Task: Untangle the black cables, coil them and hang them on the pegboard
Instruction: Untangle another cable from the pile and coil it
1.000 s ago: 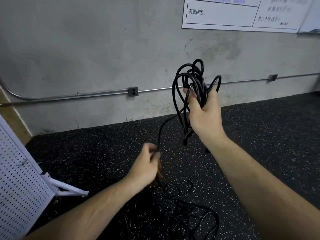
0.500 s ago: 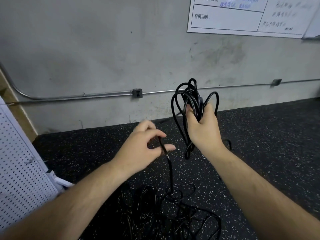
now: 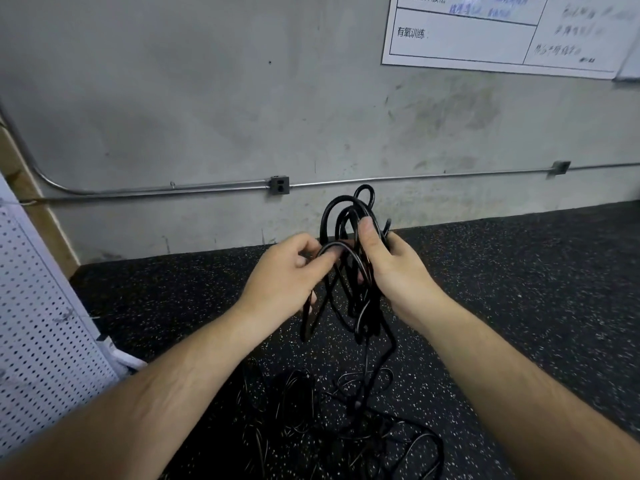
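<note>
Against a stained grey concrete wall, a person stands over a black speckled rubber floor, both bare forearms reaching forward. At the left edge, well apart from the hands, a white pegboard stands tilted, with a white foot showing at its base. A white chart with ruled boxes and handwriting is fixed high on the wall at right.

On the floor just below the hands, a loose tangle of black cables lies spread in overlapping loops. A strand rises from it to a coiled bundle of black cable, held at mid-frame in front of the foot of the wall, its loops standing above the fingers and hanging below them.

The right hand grips this bundle, fingers wrapped round the gathered loops and thumb pressed upright against them. The left hand, close beside it and touching the bundle, has its fingers curled and pinches one arched loop between thumb and forefinger.

A metal conduit runs along the wall behind, passing through a small grey outlet box above the left hand.
</note>
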